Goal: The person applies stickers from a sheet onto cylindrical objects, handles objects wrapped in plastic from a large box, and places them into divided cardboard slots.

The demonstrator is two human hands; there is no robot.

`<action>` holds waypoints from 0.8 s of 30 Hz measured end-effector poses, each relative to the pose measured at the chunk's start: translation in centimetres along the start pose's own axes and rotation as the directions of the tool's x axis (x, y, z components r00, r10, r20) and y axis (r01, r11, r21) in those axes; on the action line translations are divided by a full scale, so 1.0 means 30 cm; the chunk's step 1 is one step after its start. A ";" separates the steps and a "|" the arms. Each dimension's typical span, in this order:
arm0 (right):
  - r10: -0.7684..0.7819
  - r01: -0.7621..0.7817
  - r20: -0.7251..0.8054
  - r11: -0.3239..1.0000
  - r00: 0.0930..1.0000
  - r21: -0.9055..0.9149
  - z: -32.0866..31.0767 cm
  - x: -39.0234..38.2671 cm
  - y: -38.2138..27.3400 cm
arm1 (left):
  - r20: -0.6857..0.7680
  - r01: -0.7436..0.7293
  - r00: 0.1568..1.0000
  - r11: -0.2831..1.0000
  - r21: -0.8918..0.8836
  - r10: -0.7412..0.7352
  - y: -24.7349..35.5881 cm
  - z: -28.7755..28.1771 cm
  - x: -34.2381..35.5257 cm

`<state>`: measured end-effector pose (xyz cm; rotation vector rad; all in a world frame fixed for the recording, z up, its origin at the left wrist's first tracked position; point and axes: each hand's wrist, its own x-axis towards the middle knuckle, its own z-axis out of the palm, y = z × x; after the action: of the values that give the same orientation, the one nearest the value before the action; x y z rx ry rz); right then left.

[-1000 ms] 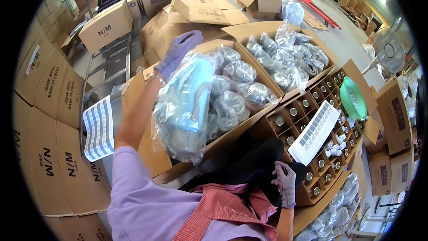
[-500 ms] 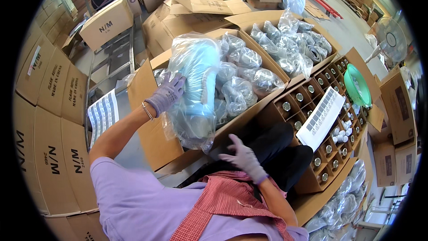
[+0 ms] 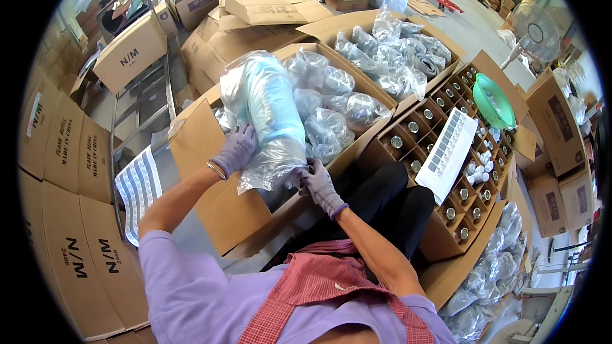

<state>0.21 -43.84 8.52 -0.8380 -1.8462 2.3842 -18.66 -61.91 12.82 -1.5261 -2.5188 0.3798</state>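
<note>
Your right hand [image 3: 323, 191] has changed most: half a second ago it hung in the air over your lap, its fingers spread and apart from everything, and now it is at the near right end of the clear bag [image 3: 271, 167], the fingers closed on gathered plastic there. Your left hand [image 3: 237, 150] was already on the bag's left side in that earlier frame and stays there, fingers extended and a little apart; a second ago it was raised past the bag's far left side. Whether any left fingertip is hooked into the film I can't tell, as the shine and folds hide the contact.

The light-blue object [image 3: 271, 105] inside the bag lies on the left part of the near open carton [image 3: 217, 178], its length running from near to far. A second ago a curved, handle-like strip showed along its right side; now a smoother blue surface faces you. The bag's near end looks more bunched, between your two hands.

Just right of it, the wrapped pieces [image 3: 344, 111] keep their places in the same carton. Farther right, the divided carton [image 3: 430, 239] holds its rows of metal-topped items as before, with the white printed sheet [image 3: 440, 175] lying across it and the green bowl [image 3: 503, 108] at its far right side.
</note>
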 end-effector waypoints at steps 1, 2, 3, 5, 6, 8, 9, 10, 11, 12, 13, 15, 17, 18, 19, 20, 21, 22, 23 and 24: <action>-0.056 0.056 0.033 0.998 0.998 0.006 -0.004 0.004 -0.019 | 0.000 0.017 1.000 1.000 -0.026 -0.017 0.000 0.024 0.010; -0.082 0.083 0.026 0.996 0.996 -0.036 -0.014 0.006 -0.037 | -0.025 0.063 0.997 0.982 -0.178 -0.068 0.000 0.047 0.019; -0.096 0.099 0.040 0.991 0.995 -0.086 -0.026 0.008 -0.053 | -0.055 0.101 0.991 0.947 -0.304 -0.123 0.004 0.070 0.022; -0.078 0.077 0.002 0.980 0.997 -0.182 -0.042 0.012 -0.074 | -0.058 0.112 0.987 0.910 -0.399 -0.147 0.012 0.108 0.029; -0.129 0.130 0.022 0.987 0.991 -0.091 -0.045 0.015 -0.078 | -0.076 0.132 0.982 0.909 -0.394 -0.176 0.023 0.124 0.032; -0.092 0.093 -0.041 0.996 0.995 0.018 -0.040 0.032 -0.078 | -0.035 0.218 0.969 0.915 -0.341 -0.244 0.047 0.151 0.045; -0.105 0.106 -0.008 0.994 0.994 0.041 -0.037 0.042 -0.073 | 0.078 0.300 0.954 0.918 -0.258 -0.289 0.061 0.163 0.056; -0.184 0.185 0.012 0.980 0.983 -0.078 -0.032 0.059 -0.069 | 0.086 0.368 0.928 0.858 -0.358 -0.362 0.072 0.175 0.067; -0.256 0.257 0.034 0.946 0.966 -0.197 -0.030 0.075 -0.062 | 0.019 0.408 0.895 0.801 -0.439 -0.445 0.093 0.190 0.069; -0.324 0.327 0.065 0.892 0.944 -0.312 -0.028 0.095 -0.058 | 0.008 0.457 0.851 0.735 -0.501 -0.524 0.107 0.207 0.073; -0.251 0.278 0.119 0.854 0.961 -0.440 -0.041 0.110 -0.053 | 0.022 0.457 0.859 0.748 -0.482 -0.511 0.112 0.225 0.079; -0.304 0.336 0.146 0.809 0.941 -0.482 -0.060 0.142 -0.048 | -0.129 0.395 0.846 0.772 -0.498 -0.517 0.116 0.265 0.079; -0.348 0.366 0.140 0.757 0.927 -0.541 -0.074 0.158 -0.051 | -0.296 0.306 0.826 0.823 -0.479 -0.480 0.108 0.303 0.074; -0.385 0.427 0.193 0.744 0.902 -0.514 -0.076 0.159 -0.058 | -0.207 0.360 0.831 0.784 -0.505 -0.516 0.099 0.316 0.076; -0.400 0.448 0.208 0.743 0.893 -0.496 -0.073 0.158 -0.071 | -0.178 0.362 0.841 0.776 -0.517 -0.511 0.095 0.322 0.075; -0.414 0.465 0.216 0.737 0.884 -0.491 -0.067 0.159 -0.094 | -0.190 0.358 0.839 0.781 -0.511 -0.509 0.079 0.320 0.084; -0.431 0.473 0.204 0.733 0.879 -0.489 -0.054 0.158 -0.124 | -0.134 0.406 0.785 0.667 -0.625 -0.604 0.081 0.311 0.099; -0.483 0.486 0.141 0.729 0.864 -0.482 -0.038 0.154 -0.160 | -0.146 0.344 0.776 0.606 -0.717 -0.614 0.057 0.289 0.117; -0.489 0.487 0.101 0.781 0.866 -0.391 -0.024 0.157 -0.209 | -0.272 0.062 0.705 0.439 -0.896 -0.655 0.061 0.263 0.141; -0.436 0.435 0.071 0.842 0.897 -0.319 -0.011 0.163 -0.268 | -0.348 -0.157 0.682 0.336 -0.929 -0.643 0.044 0.228 0.158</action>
<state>-6.31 -39.52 13.76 -0.3646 -2.1814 1.8287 -21.62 -57.98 5.96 -0.9671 -2.1865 -1.6853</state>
